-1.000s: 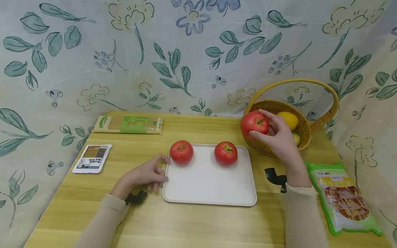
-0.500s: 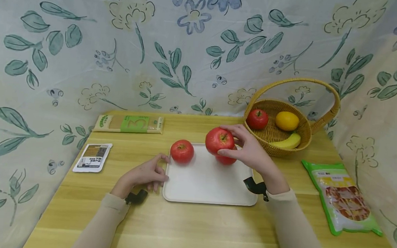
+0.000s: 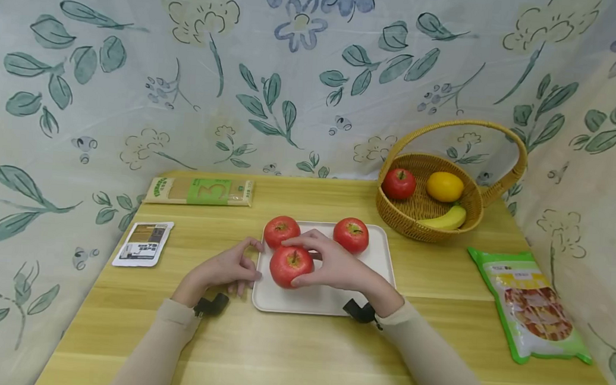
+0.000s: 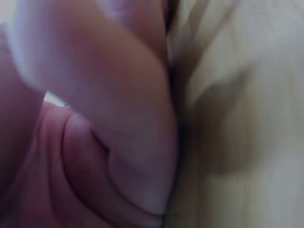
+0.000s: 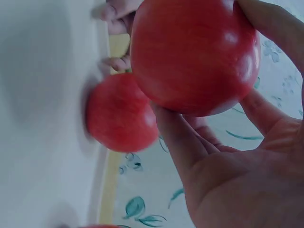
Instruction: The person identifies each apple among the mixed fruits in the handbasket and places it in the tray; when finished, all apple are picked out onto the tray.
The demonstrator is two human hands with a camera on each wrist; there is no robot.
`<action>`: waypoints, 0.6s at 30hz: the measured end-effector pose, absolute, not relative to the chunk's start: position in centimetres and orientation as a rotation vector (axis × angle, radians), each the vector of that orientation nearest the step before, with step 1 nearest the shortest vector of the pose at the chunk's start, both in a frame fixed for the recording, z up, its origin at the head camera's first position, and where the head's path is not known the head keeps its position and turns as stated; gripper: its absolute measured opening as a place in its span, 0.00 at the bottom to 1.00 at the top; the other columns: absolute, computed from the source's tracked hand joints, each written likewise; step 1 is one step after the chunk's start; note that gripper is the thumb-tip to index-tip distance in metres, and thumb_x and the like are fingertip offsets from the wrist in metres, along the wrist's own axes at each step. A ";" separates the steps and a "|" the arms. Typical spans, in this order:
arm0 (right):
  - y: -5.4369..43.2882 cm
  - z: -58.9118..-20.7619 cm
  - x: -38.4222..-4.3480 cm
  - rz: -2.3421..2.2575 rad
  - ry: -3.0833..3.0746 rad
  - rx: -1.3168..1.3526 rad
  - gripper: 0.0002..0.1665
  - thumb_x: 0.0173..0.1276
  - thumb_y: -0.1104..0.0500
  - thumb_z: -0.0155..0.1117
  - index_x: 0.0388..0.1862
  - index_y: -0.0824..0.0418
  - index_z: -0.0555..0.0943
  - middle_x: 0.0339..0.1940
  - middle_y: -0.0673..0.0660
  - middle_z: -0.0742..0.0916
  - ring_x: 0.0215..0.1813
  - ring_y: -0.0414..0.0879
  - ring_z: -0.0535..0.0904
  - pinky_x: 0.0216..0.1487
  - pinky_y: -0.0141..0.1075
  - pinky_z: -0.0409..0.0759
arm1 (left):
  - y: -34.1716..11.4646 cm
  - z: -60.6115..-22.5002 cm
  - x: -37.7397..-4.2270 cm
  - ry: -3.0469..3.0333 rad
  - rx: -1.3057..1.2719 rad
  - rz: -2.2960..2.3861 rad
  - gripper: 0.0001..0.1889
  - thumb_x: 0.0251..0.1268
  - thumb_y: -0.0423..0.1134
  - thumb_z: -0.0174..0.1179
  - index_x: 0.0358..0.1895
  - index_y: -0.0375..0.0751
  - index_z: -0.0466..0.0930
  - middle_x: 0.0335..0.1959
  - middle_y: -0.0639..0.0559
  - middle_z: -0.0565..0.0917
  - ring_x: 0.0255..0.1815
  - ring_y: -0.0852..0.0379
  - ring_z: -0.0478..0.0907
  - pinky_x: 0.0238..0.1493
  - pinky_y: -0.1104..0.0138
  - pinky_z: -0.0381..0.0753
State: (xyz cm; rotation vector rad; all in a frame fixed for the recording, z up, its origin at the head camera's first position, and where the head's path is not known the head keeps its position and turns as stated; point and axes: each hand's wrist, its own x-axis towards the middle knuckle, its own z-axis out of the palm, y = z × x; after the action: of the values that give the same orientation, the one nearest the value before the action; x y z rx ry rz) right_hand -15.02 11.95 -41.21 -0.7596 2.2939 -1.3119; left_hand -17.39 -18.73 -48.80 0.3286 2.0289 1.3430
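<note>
A person's right hand (image 3: 337, 269) curls its fingers and thumb around a red apple (image 3: 291, 266) over the front left part of a white tray (image 3: 327, 298), just in front of a second apple (image 3: 281, 231) at the tray's back left; a third apple (image 3: 351, 235) sits at the back right. The left hand (image 3: 224, 268) rests on the wooden table (image 3: 285, 358) with fingers loosely bent, its fingertips touching the tray's left edge and holding nothing. A fourth red apple (image 3: 399, 183) lies in the handled wicker basket (image 3: 408, 220) at the table's far right, beside one lemon (image 3: 445, 186) and one banana (image 3: 444, 219). That makes four apples in all: three at the tray, one in the basket. Three packets lie on the table: a long noodle pack (image 3: 199, 191) at the back left bearing a large white "3" on its green band, a small white sachet (image 3: 143, 245) whose print is too small to read, and a green-edged snack bag (image 3: 531, 303) at the right, its label unreadable.
</note>
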 end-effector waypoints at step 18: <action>9.8 -44.4 -14.6 -1.203 2.232 -0.749 0.38 0.60 0.50 0.83 0.70 0.42 0.80 0.71 0.53 0.76 0.70 0.48 0.75 0.71 0.49 0.79 | -18.7 -48.6 -17.4 2.037 0.358 1.327 0.32 0.70 0.38 0.69 0.69 0.47 0.58 0.23 0.51 0.84 0.15 0.57 0.80 0.16 0.70 0.73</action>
State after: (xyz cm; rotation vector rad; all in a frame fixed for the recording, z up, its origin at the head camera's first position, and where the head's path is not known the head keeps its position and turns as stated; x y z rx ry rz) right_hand -14.63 9.80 -44.39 -0.7485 2.2323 -1.2033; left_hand -17.44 -18.67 -48.57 0.3576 2.0371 1.3272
